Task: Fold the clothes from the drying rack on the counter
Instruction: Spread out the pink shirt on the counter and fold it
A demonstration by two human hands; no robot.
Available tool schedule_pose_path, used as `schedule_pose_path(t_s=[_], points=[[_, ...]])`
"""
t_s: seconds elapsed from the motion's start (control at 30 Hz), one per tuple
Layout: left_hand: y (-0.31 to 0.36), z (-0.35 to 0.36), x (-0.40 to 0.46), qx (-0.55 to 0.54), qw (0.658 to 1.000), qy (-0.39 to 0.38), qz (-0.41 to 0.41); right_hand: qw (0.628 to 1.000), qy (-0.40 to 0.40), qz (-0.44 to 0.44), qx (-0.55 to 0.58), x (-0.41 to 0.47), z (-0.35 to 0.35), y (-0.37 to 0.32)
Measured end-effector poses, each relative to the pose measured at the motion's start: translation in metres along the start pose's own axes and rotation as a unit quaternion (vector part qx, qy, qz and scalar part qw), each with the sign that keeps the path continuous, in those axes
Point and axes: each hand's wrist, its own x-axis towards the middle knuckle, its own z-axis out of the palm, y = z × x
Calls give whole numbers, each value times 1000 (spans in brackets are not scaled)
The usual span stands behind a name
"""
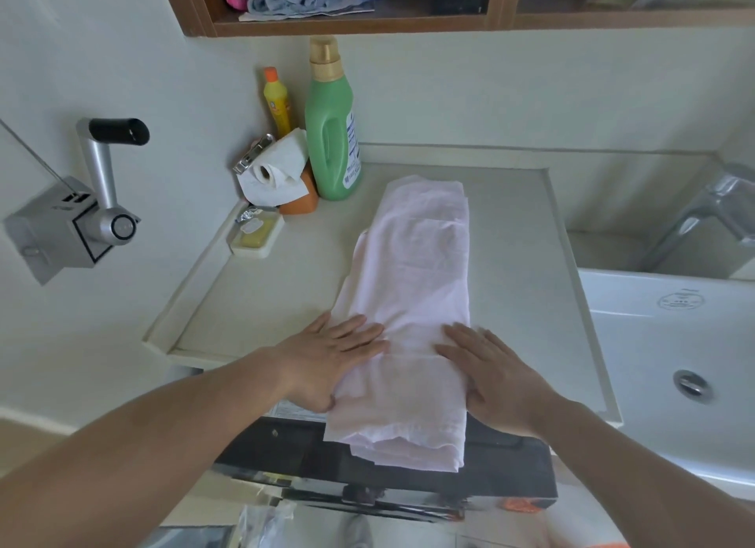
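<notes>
Plainly, both sets of fingers lie straight and flat, pressing down on the near part of a pale pink cloth [412, 302]. The left hand [327, 359] rests on the cloth's left edge, fingers [359, 335] close together and pointing right and away; its thumb tucks against the fabric's side. The right hand [494, 376] lies on the right edge, fingers [461, 339] slightly spread and pointing left and away. Neither hand grips anything; they only press.

The cloth is folded into a long narrow strip that runs from the far middle of the surface [265, 294] toward the person. Its near end hangs past the front edge, over the dark top of a machine [408, 474] below.

At the far left corner of the surface stand a green bottle [333, 138] with a gold cap and, behind it, a smaller yellow bottle [278, 106]. Just beside them lies a paper roll [278, 171], leaning on something orange. A soap dish [255, 235] sits near the left rim. To the right is a white sink [674, 343] with a metal tap [711, 208] above it. A grey crank [81, 204] with a black handle is fixed to the left wall, and a wooden shelf [347, 24] hangs overhead with crumpled fabric on it.
</notes>
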Motion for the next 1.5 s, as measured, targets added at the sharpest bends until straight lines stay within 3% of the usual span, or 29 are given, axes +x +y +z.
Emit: schedule_pose_path(t_s=[0.13,0.23,0.43,0.6,0.77,0.87,1.0,1.07,1.17,1.37,1.5], points=[[5,15,-5,39,999,33,5,997,-49,-27,-60,-12,1,2],[12,26,-8,53,994,92,-3,996,10,-42,-80,-16,7,1],[32,35,-6,-30,980,193,-24,995,89,-28,-26,-17,11,4],[29,23,-1,-159,968,187,-48,992,110,17,61,-9,4,5],[40,-1,0,-414,872,185,-186,977,58,150,140,2,-26,-7],[49,-20,0,-470,827,215,-220,956,27,249,151,10,-42,-12],[54,-27,13,-478,804,233,-266,927,13,317,201,24,-49,-15],[57,-28,17,-468,803,237,-282,919,2,334,212,29,-52,-15],[60,-26,21,-409,834,218,-301,911,-11,352,216,32,-52,-16],[59,-27,31,-359,840,220,-343,908,-6,352,226,34,-52,-26],[59,-24,35,-298,860,224,-348,929,-33,362,74,30,-44,-32]])
